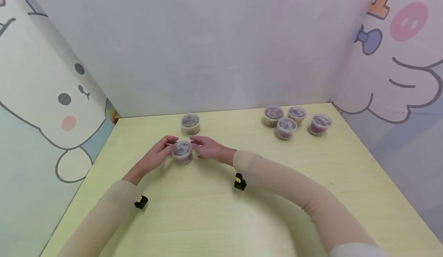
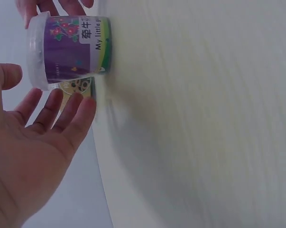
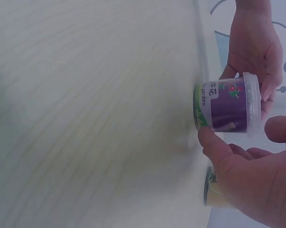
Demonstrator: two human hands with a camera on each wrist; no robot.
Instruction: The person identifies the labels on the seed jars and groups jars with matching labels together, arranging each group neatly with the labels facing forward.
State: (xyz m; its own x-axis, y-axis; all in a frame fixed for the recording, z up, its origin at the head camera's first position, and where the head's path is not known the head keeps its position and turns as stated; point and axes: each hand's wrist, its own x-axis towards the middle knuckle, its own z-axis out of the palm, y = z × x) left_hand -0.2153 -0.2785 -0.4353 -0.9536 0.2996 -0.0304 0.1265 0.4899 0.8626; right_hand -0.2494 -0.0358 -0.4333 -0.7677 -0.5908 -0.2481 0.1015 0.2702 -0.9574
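Observation:
A small plastic tub (image 1: 182,153) with a clear lid stands on the table between the two hands. Its purple label (image 2: 67,52) carries red flowers and the words "My little g...". On its left side is my left hand (image 1: 159,154), fingers spread and relaxed; the left wrist view shows a gap between palm and tub. From the right, my right hand (image 1: 210,148) reaches toward it with loosely bent fingers, a fingertip right at the tub's lower edge in the right wrist view. Neither hand grips it. Just behind stands a second lidded tub (image 1: 190,124) with a yellowish label.
Toward the back right of the pale wooden table (image 1: 207,211) stand several more lidded tubs, among them a purple one (image 1: 320,125) set apart at the right and another purple one (image 1: 286,129) in the cluster. Cloth walls with cartoon animals (image 1: 408,57) enclose the table.

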